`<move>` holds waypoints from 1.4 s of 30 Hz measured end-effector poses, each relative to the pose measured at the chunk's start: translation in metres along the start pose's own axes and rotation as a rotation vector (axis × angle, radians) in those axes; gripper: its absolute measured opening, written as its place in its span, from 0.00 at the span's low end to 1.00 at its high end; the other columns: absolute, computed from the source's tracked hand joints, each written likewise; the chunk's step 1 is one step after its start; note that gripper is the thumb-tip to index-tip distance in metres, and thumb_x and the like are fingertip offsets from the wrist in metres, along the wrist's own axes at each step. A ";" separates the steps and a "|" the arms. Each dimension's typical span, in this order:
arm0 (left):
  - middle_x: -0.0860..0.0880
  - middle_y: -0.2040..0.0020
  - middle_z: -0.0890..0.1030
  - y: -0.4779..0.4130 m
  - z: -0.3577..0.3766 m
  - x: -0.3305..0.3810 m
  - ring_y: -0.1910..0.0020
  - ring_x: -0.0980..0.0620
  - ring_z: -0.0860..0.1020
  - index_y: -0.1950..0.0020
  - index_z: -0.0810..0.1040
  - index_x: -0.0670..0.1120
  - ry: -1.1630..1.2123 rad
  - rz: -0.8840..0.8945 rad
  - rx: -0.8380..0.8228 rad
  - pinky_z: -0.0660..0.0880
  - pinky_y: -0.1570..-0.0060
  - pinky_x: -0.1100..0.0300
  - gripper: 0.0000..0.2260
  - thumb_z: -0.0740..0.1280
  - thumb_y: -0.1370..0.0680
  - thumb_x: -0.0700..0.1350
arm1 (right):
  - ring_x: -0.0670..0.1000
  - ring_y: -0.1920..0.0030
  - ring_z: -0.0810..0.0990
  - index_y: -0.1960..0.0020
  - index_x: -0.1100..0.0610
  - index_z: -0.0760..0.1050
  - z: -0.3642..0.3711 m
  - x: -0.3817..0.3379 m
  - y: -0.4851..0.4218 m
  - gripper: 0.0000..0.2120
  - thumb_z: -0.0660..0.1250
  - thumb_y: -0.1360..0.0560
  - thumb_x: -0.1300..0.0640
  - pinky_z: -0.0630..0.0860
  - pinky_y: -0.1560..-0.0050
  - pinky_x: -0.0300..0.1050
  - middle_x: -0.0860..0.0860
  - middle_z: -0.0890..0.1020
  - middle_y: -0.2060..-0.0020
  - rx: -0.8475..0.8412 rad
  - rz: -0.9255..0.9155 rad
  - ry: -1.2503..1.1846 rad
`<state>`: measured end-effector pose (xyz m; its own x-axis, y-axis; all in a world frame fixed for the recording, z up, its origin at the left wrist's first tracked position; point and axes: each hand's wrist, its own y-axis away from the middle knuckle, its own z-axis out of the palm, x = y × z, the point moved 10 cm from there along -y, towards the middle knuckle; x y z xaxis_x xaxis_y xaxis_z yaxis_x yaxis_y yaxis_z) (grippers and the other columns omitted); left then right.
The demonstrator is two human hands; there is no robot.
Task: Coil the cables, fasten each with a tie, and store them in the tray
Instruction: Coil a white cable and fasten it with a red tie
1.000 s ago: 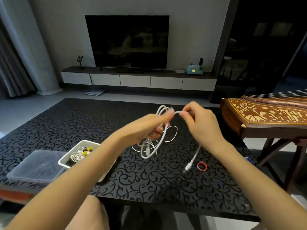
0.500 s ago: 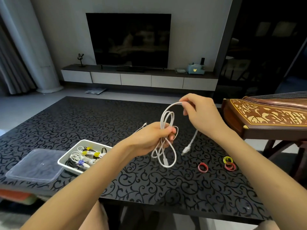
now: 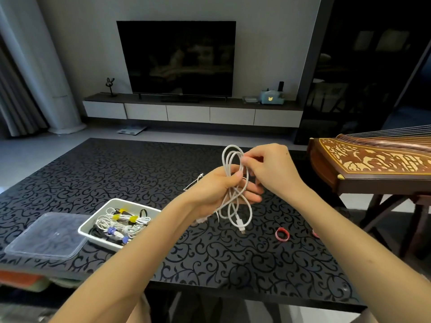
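Observation:
A white cable (image 3: 233, 183) hangs in several loops above the dark patterned table (image 3: 210, 252). My left hand (image 3: 217, 190) grips the bundle at its middle, thumb across the strands. My right hand (image 3: 270, 169) pinches the strands near the top of the loops. The cable's plug end (image 3: 241, 229) dangles below the loops. A white tray (image 3: 93, 231) at the left holds several coiled cables bound with yellow and blue ties. A red tie ring (image 3: 282, 234) lies on the table to the right, and part of another shows by my right forearm.
A clear plastic lid (image 3: 46, 236) lies left of the tray. A wooden zither (image 3: 373, 164) on a stand sits at the right edge. A thin white wire (image 3: 193, 183) lies on the table behind my left hand. TV and cabinet stand beyond.
The free end has been drawn up into the loops, so the tail that hung from my right hand is gone. My right hand has come in close to the bundle.

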<state>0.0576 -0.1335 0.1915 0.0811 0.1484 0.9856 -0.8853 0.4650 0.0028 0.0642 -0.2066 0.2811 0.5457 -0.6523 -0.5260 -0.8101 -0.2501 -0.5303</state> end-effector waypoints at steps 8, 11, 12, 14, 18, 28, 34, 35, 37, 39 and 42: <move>0.45 0.64 0.75 -0.002 0.009 -0.010 0.64 0.49 0.79 0.57 0.73 0.40 0.074 -0.053 0.026 0.80 0.53 0.54 0.11 0.54 0.18 0.37 | 0.43 0.64 0.80 0.49 0.58 0.83 0.011 0.011 0.009 0.07 0.67 0.24 0.59 0.74 0.60 0.31 0.49 0.83 0.62 -0.051 0.058 -0.070; 0.47 0.66 0.77 -0.004 0.009 -0.015 0.64 0.49 0.79 0.56 0.75 0.40 0.041 -0.048 0.070 0.79 0.56 0.54 0.11 0.55 0.18 0.36 | 0.45 0.65 0.81 0.51 0.55 0.83 0.010 0.015 0.013 0.06 0.68 0.25 0.59 0.71 0.64 0.25 0.50 0.84 0.63 -0.044 0.071 -0.020; 0.47 0.66 0.77 -0.004 0.008 -0.016 0.66 0.50 0.78 0.56 0.75 0.40 0.038 -0.046 0.081 0.79 0.57 0.54 0.12 0.55 0.18 0.35 | 0.44 0.66 0.80 0.52 0.54 0.84 0.011 0.014 0.014 0.06 0.68 0.25 0.58 0.69 0.65 0.23 0.49 0.83 0.64 -0.045 0.063 0.005; 0.47 0.67 0.77 -0.005 0.010 -0.016 0.68 0.51 0.78 0.56 0.75 0.41 0.035 -0.039 0.092 0.79 0.60 0.56 0.12 0.55 0.18 0.35 | 0.44 0.65 0.76 0.52 0.52 0.84 0.010 0.013 0.016 0.07 0.67 0.24 0.55 0.67 0.65 0.27 0.47 0.80 0.66 -0.041 0.028 0.102; 0.47 0.68 0.76 -0.009 0.012 -0.016 0.71 0.54 0.75 0.57 0.73 0.41 0.009 -0.014 0.121 0.76 0.67 0.62 0.12 0.54 0.20 0.31 | 0.45 0.57 0.65 0.48 0.51 0.82 0.014 0.014 0.017 0.10 0.64 0.23 0.51 0.60 0.60 0.39 0.45 0.68 0.62 -0.056 -0.033 0.332; 0.49 0.48 0.80 -0.014 -0.009 -0.018 0.49 0.49 0.77 0.41 0.75 0.49 -0.881 -0.039 0.348 0.74 0.48 0.52 0.16 0.56 0.25 0.36 | 0.43 0.58 0.77 0.35 0.50 0.71 0.032 0.037 0.028 0.21 0.62 0.24 0.41 0.71 0.59 0.36 0.47 0.79 0.51 -0.358 0.104 -0.075; 0.56 0.63 0.76 0.002 0.019 0.001 0.64 0.57 0.73 0.49 0.76 0.49 -0.964 0.251 0.276 0.67 0.63 0.57 0.22 0.55 0.27 0.64 | 0.46 0.74 0.72 0.58 0.59 0.75 0.020 0.058 0.035 0.11 0.65 0.23 0.51 0.68 0.74 0.38 0.50 0.76 0.72 -0.250 0.221 -0.464; 0.57 0.67 0.72 0.003 0.021 -0.002 0.67 0.58 0.69 0.53 0.76 0.49 -0.791 0.256 0.214 0.64 0.65 0.58 0.21 0.55 0.27 0.64 | 0.46 0.76 0.69 0.60 0.60 0.74 0.022 0.060 0.038 0.12 0.65 0.22 0.52 0.64 0.77 0.37 0.51 0.74 0.75 -0.272 0.258 -0.594; 0.58 0.69 0.68 -0.001 0.020 -0.009 0.70 0.58 0.65 0.57 0.75 0.50 -0.585 0.254 0.154 0.61 0.67 0.59 0.15 0.57 0.22 0.58 | 0.45 0.78 0.64 0.63 0.60 0.71 0.031 0.066 0.046 0.14 0.64 0.22 0.53 0.57 0.78 0.36 0.51 0.71 0.78 -0.318 0.342 -0.794; 0.58 0.71 0.69 -0.003 0.021 -0.008 0.71 0.60 0.66 0.57 0.74 0.49 -0.705 0.298 0.158 0.61 0.67 0.59 0.12 0.57 0.18 0.51 | 0.44 0.80 0.63 0.64 0.60 0.70 0.040 0.073 0.050 0.15 0.63 0.22 0.53 0.56 0.80 0.35 0.50 0.70 0.78 -0.351 0.413 -0.901; 0.56 0.70 0.69 -0.008 0.025 -0.014 0.70 0.59 0.68 0.61 0.70 0.51 -0.935 0.333 0.185 0.66 0.66 0.56 0.13 0.56 0.17 0.48 | 0.43 0.78 0.70 0.58 0.62 0.74 0.047 0.087 0.060 0.15 0.61 0.22 0.50 0.65 0.80 0.32 0.50 0.75 0.74 -0.436 0.498 -1.058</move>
<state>0.0520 -0.1609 0.1817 -0.5043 -0.5351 0.6777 -0.8611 0.3703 -0.3484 0.0727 -0.2448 0.1722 -0.1001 0.1007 -0.9899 -0.8713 -0.4892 0.0383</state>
